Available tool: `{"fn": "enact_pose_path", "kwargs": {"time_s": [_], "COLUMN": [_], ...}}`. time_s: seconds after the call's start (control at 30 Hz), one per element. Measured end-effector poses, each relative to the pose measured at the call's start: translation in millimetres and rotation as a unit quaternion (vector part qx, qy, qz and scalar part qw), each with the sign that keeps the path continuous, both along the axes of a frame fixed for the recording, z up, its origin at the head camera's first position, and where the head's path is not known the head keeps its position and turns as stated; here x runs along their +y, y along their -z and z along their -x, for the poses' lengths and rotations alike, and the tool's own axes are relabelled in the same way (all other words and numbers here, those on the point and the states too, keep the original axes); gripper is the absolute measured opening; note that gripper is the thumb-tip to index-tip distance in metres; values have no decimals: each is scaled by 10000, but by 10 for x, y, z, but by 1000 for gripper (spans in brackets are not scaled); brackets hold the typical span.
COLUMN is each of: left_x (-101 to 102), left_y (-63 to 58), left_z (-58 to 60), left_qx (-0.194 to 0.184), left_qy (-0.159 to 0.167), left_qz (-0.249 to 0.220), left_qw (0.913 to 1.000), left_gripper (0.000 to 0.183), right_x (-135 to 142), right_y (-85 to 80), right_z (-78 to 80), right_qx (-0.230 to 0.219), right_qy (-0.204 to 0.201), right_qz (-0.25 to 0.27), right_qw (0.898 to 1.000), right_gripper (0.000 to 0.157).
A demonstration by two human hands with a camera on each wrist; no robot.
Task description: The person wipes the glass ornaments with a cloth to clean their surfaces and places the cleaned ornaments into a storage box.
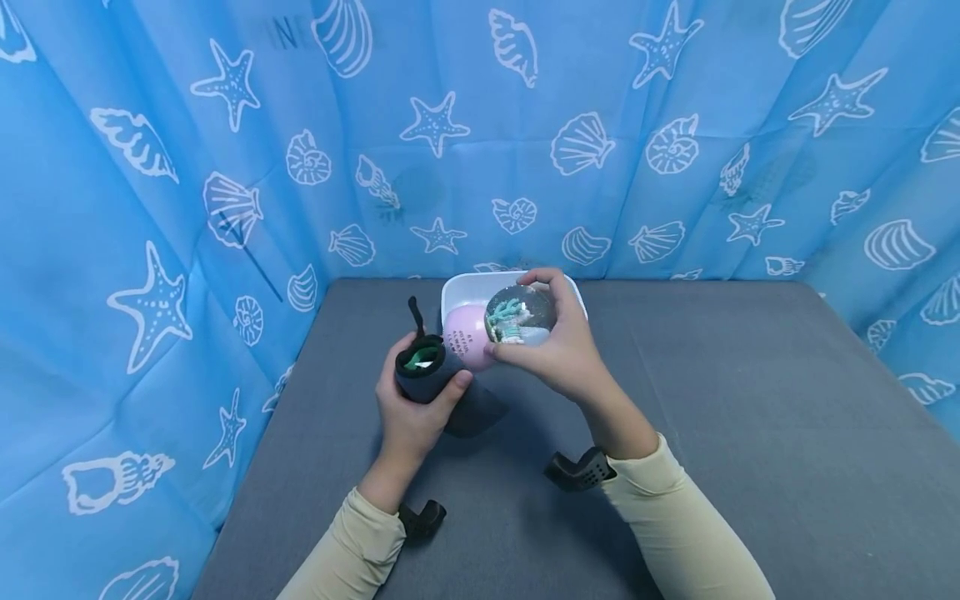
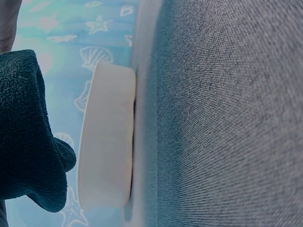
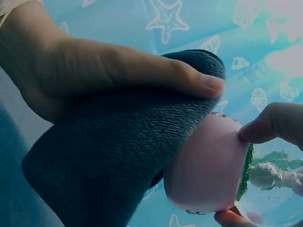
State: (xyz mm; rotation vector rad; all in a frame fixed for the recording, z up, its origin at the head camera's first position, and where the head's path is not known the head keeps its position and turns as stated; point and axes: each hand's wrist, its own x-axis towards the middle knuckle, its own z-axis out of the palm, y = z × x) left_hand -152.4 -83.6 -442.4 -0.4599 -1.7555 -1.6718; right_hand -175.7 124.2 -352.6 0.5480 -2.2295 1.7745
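Note:
My left hand (image 1: 411,417) grips a dark grey, fuzzy cloth pouch (image 1: 423,385). Its black-rimmed mouth faces up, showing something green and white inside, and a short black loop (image 1: 415,315) sticks up from the rim. My right hand (image 1: 570,346) holds a snow globe (image 1: 517,321) by its clear ball, thumb below and fingers above. The globe lies tilted sideways, its pink lettered base (image 1: 467,333) toward the pouch. In the right wrist view, the pink base (image 3: 208,165) is close beside the pouch (image 3: 109,151); whether they touch I cannot tell.
A white plastic bin (image 1: 465,287) stands at the back of the grey cloth-covered table (image 1: 712,400), behind the hands. The left wrist view shows the bin's side wall (image 2: 108,137). A blue curtain (image 1: 465,192) with shells and starfish hangs along the back and sides.

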Motion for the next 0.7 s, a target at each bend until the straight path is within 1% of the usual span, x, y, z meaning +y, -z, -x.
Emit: {"fn": "enact_pose_path", "kwargs": {"time_s": [0.07,0.17,0.3,0.5,0.6,0.7], "left_x": [-4,-11,-11,-5,-9,-24], "left_y": [5,14,20,21,23,32], "left_z": [-3,-4,0,3,6,13], "left_qx": [-34,-75,-111,-90,-103,-211], "left_qy": [-49,-30,13,10,-14,-29], "left_qz": [18,21,4,34,94,126], "left_qw": [10000,10000,9999,10000,9999,9997], "left_gripper": [83,83,80,74,71,66], "right_x": [-30,-60,-84,-84,-68,-64], "right_y": [3,13,49,76,55,33], "right_z": [-10,-11,-4,10,-3,-25], "right_qx": [88,258,424,456,367,246], "right_qy": [-84,-291,-553,-783,-996,-1235], "right_qz": [-134,-312,-484,-604,-621,-627], "right_qw": [9998,9988,9964,9941,9924,9901], "right_gripper": [81,81,79,79,74,69]}}
